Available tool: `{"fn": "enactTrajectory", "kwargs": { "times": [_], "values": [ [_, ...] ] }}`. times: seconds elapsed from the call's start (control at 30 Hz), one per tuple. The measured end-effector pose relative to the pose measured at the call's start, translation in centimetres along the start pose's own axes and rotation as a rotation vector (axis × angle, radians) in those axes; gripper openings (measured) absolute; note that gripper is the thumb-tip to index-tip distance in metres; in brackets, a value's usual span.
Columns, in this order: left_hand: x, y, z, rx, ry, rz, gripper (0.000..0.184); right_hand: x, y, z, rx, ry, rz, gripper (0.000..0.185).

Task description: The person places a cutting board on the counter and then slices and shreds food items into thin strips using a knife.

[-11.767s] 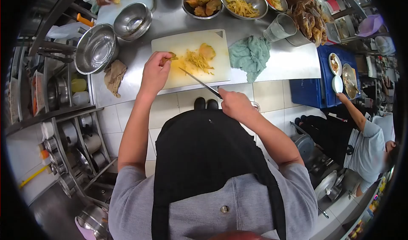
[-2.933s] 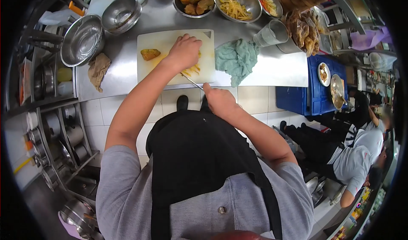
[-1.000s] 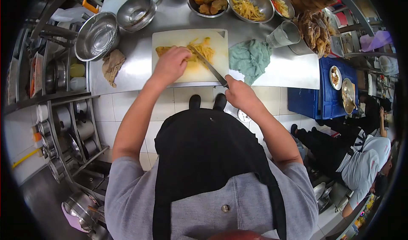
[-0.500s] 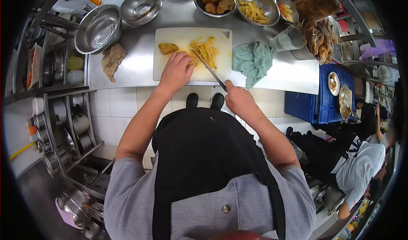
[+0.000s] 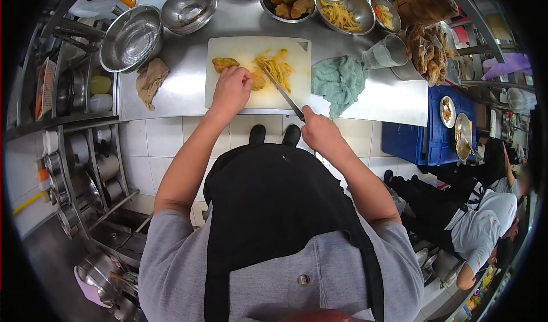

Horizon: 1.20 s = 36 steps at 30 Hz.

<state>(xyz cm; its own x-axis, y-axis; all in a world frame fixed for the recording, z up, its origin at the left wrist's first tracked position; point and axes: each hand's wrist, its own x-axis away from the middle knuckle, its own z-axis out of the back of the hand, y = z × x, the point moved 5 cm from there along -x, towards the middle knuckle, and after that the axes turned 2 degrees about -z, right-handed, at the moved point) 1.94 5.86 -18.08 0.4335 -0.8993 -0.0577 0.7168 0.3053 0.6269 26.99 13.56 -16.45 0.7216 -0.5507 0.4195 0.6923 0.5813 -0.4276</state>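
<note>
My right hand is wrapped round the handle of a kitchen knife. The blade slants up and left over a white cutting board, its tip beside a pile of yellow-orange strips. My left hand is on the board with its fingers bent and drawn together. Its fingertips are close to some thin yellowish slices left of the blade; whether anything is pinched in them is hidden. A browned, greenish-yellow chunk, perhaps a pickled vegetable, lies just beyond this hand.
A green cloth and a clear plastic container are right of the board. Along the back stand a bowl of chunks and a bowl of strips. A brown cloth lies left. Another person works at far right.
My left hand has shifted slightly left, away from the blade, baring the slices and partly covering the chunk's near side. The knife and my right hand have barely moved.
</note>
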Motion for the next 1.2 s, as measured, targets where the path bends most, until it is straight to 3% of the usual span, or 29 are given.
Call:
{"fn": "enactTrajectory", "kwargs": {
  "times": [0.13,0.33,0.47,0.53,0.97,1.03,1.2],
  "values": [
    [-0.6,-0.3,0.4,0.038,-0.056,0.092,0.020,-0.1,0.2,-0.1,-0.013,-0.008,-0.009,0.023],
    [-0.4,0.8,0.1,-0.042,-0.084,0.014,0.026,-0.2,0.2,-0.2,-0.019,-0.011,-0.010,0.025],
    [-0.5,0.4,0.0,0.037,-0.107,0.074,0.028,0.1,-0.1,0.0,0.003,0.000,0.014,0.024],
    [0.1,0.3,0.2,-0.035,-0.052,-0.028,0.027,0.3,-0.3,0.3,0.015,-0.001,0.017,0.024],
    [-0.8,0.0,-0.6,-0.027,-0.034,-0.090,0.022,0.6,0.0,0.3,0.030,0.022,0.029,0.022],
    [-0.4,0.6,-0.3,-0.013,0.039,-0.212,0.022,0.7,-0.1,0.4,0.014,0.033,0.018,0.022],
    [-0.5,0.8,-0.3,-0.059,0.033,-0.288,0.021,0.9,-0.2,0.4,0.042,0.043,0.018,0.019]
  ]
}}
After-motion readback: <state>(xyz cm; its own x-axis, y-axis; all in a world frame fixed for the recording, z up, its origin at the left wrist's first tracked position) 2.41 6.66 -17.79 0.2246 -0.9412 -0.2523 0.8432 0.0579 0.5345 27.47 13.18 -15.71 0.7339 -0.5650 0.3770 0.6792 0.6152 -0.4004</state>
